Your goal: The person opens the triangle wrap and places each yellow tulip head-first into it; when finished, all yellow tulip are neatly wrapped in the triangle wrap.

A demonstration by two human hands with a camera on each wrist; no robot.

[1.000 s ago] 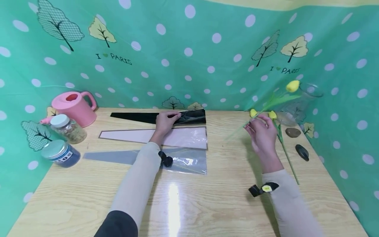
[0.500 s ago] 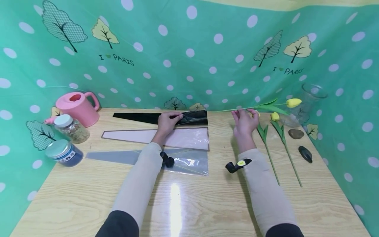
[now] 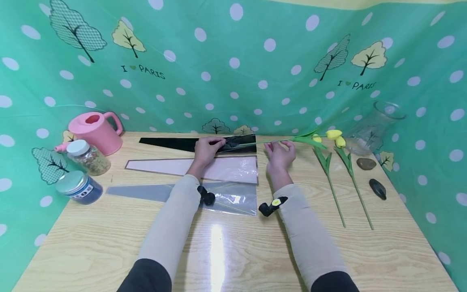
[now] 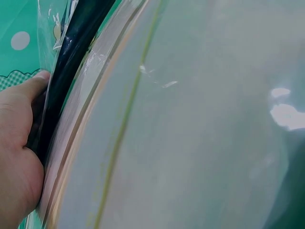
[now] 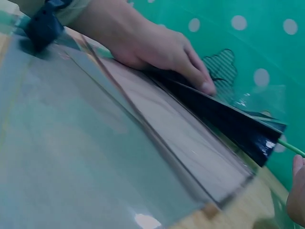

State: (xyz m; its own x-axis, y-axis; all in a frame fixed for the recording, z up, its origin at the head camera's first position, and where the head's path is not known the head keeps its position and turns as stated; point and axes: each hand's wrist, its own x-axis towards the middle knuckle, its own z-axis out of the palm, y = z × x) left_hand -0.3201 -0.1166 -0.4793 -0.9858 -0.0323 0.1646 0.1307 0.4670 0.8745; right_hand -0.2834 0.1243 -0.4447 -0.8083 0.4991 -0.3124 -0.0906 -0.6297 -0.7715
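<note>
On a wooden desk (image 3: 248,247), a person's left hand (image 3: 206,152) pinches a black flower sleeve (image 3: 176,144); apart from it, the right hand (image 3: 280,157) pinches a yellow tulip (image 3: 308,140) by its stem, which runs into the sleeve's wide end.

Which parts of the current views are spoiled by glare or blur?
Head: a bright reflection streaks the wooden table, a smaller glint sits on the gray plastic sleeve; left wrist: white glare at the right edge, that sleeve hazy; right wrist: glare near the bottom, blurred lower border of the white plastic sleeve.
</note>
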